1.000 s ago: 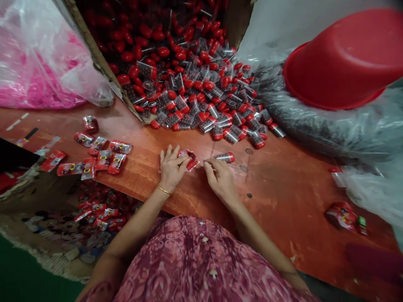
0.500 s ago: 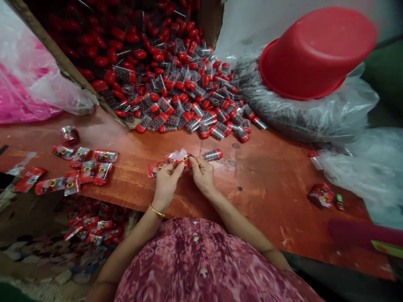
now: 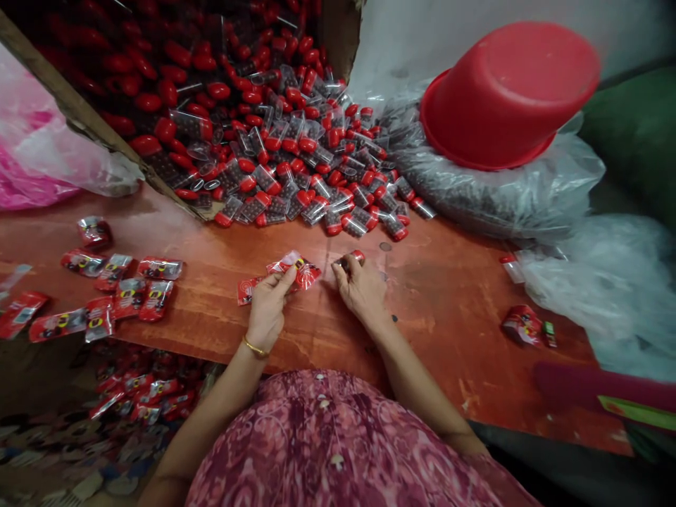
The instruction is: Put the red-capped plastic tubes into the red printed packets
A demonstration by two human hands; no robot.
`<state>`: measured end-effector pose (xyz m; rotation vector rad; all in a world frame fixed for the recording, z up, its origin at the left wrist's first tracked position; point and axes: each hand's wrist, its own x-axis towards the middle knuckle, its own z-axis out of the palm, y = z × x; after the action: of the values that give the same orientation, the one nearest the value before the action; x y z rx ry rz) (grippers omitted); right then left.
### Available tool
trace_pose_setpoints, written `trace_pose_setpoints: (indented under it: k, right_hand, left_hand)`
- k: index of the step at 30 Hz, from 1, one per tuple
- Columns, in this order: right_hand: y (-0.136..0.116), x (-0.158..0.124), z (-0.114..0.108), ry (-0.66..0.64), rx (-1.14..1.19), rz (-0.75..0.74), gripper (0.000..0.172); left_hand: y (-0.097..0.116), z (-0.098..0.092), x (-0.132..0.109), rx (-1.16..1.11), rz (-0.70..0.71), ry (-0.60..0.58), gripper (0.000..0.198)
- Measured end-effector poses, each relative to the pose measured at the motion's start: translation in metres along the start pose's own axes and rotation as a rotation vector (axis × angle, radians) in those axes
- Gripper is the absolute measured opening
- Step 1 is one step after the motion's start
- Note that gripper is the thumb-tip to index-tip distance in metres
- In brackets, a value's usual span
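My left hand (image 3: 268,310) is closed on a red printed sleeve (image 3: 307,273), pinching it between thumb and fingers a little above the table. Under and beside that hand, another flat red printed sleeve (image 3: 246,290) lies on the wood. My right hand (image 3: 365,292) has its fingers closed around a small clear container with a red cap (image 3: 358,255). The fingers cover most of this container, and only its red end shows well.
Many red-capped containers (image 3: 317,186) spill from a cardboard box (image 3: 68,105). Several sleeved containers (image 3: 128,297) lie at left. A red tub (image 3: 507,98) rests on a plastic bag (image 3: 475,201). A stack of red sleeves (image 3: 522,325) sits at right.
Both hands were together on the red sleeve. My right hand has let go of it and moved right onto the container lying there. The whole view has shifted slightly.
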<state>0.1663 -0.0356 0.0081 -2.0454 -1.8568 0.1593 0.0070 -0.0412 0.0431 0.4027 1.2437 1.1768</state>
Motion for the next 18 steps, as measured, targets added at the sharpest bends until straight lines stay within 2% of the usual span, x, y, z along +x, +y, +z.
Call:
trace_pose_setpoints:
  k: [2,5,7,10,13,15,18]
  right_hand:
    - [0.012,-0.002,0.002,0.039,-0.084,-0.076,0.040]
    - [0.030,-0.012,0.005,0.064,-0.018,-0.193,0.029]
    - [0.040,-0.017,0.006,0.090,0.031,-0.165,0.030]
    - [0.048,-0.018,0.008,0.103,-0.043,-0.058,0.042]
    - [0.048,-0.015,0.009,0.037,-0.052,-0.040,0.036]
    - [0.045,-0.016,0.007,0.008,0.117,-0.038,0.029]
    - [0.035,-0.026,-0.008,-0.056,0.590,0.015,0.023]
  left_hand:
    - [-0.002,0.000,0.000,-0.041,-0.072,-0.023,0.038]
    - [-0.005,-0.002,0.001,-0.115,-0.133,-0.040,0.037]
    - [-0.007,-0.003,0.001,-0.143,-0.145,-0.042,0.036]
    - [-0.007,-0.004,0.000,-0.138,-0.147,-0.054,0.033]
    - [-0.006,-0.002,-0.002,-0.111,-0.156,-0.062,0.030]
    - [-0.005,-0.002,-0.004,-0.110,-0.153,-0.052,0.028]
    - [-0.003,-0.001,-0.005,-0.127,-0.145,-0.046,0.027]
